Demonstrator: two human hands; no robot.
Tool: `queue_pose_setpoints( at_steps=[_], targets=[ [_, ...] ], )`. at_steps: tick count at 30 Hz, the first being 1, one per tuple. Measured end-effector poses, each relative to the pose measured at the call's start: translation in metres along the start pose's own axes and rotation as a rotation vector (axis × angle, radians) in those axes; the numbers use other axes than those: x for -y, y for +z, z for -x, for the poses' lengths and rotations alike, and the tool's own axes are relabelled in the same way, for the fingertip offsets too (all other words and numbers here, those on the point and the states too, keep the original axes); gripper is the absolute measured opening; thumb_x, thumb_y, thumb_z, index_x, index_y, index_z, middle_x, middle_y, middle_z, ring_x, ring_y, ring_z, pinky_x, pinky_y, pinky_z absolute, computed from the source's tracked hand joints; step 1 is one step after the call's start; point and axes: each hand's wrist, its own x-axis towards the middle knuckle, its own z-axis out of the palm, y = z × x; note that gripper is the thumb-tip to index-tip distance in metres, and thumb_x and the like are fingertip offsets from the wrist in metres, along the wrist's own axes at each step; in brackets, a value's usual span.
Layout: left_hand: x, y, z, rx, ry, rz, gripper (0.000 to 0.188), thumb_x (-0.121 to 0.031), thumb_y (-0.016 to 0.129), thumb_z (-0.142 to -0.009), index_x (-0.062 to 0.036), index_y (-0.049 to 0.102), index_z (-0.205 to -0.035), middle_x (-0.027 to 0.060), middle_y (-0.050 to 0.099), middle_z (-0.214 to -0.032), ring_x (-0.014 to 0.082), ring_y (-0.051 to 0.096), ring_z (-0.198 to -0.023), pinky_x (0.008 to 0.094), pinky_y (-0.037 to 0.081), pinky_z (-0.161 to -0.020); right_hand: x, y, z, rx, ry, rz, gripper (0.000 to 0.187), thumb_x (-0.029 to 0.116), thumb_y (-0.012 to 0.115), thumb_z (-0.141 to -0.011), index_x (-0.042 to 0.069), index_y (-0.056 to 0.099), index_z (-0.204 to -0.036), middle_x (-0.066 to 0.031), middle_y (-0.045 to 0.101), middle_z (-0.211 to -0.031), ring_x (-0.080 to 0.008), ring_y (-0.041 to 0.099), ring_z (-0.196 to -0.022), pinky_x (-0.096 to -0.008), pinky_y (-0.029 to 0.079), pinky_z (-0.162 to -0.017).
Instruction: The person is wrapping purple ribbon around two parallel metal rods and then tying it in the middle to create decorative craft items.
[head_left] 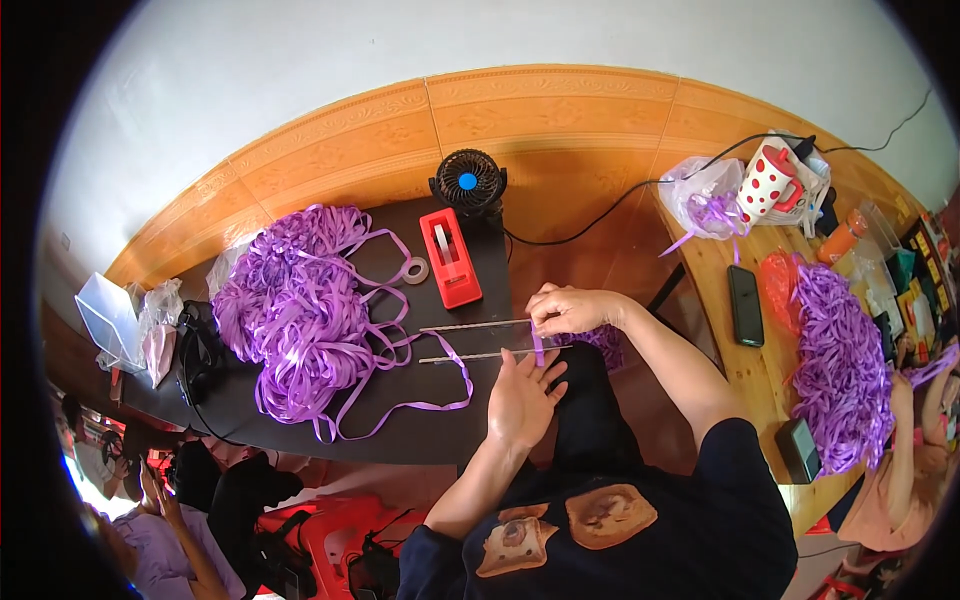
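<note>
Two thin, light-coloured rods [470, 326] lie roughly parallel, reaching out over the dark table from my hands. A short band of purple ribbon [539, 345] spans the gap between them. My right hand [575, 309] is closed in a pinch on this ribbon at the upper rod. Palm up, my left hand [522, 400] has its fingers spread beside the lower rod, its fingertips near the ribbon. From a big tangled heap of purple ribbon [300, 310] on the left, a loose strand loops toward the rods. More purple ribbon [600, 345] shows below my right forearm.
On the dark table [400, 440] are a red tape dispenser [451, 258], a tape roll [415, 270] and a small black fan [468, 181]. The wooden table [735, 385] at right bears a phone [745, 305], a dotted cup [768, 185] and another ribbon pile [845, 370]. People sit on both sides.
</note>
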Motion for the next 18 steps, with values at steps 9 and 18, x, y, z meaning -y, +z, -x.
queue_pose_setpoints(
  at_steps=[9, 18],
  targets=[
    [-0.002, 0.006, 0.003, -0.026, 0.000, -0.022, 0.072, -0.057, 0.030, -0.095, -0.0013, 0.031, -0.140, 0.0128, 0.036, -0.142, 0.0286, 0.033, -0.129, 0.0410, 0.026, -0.103, 0.008, 0.007, -0.002, -0.065, 0.087, 0.233, 0.016, 0.026, 0.062, -0.083, 0.011, 0.065, -0.077, 0.0012, 0.060, -0.098, -0.0206, 0.041, -0.109, -0.0417, 0.028, -0.092],
    [-0.001, 0.005, 0.002, -0.024, 0.008, -0.015, 0.068, -0.056, 0.031, -0.095, -0.0024, 0.036, -0.135, 0.0106, 0.042, -0.135, 0.0268, 0.037, -0.124, 0.0407, 0.026, -0.102, 0.046, 0.018, -0.011, -0.253, 0.397, 0.404, 0.018, 0.024, 0.066, -0.061, 0.007, 0.062, -0.058, -0.0052, 0.061, -0.067, -0.0251, 0.053, -0.086, -0.0423, 0.034, -0.072]
  ],
)
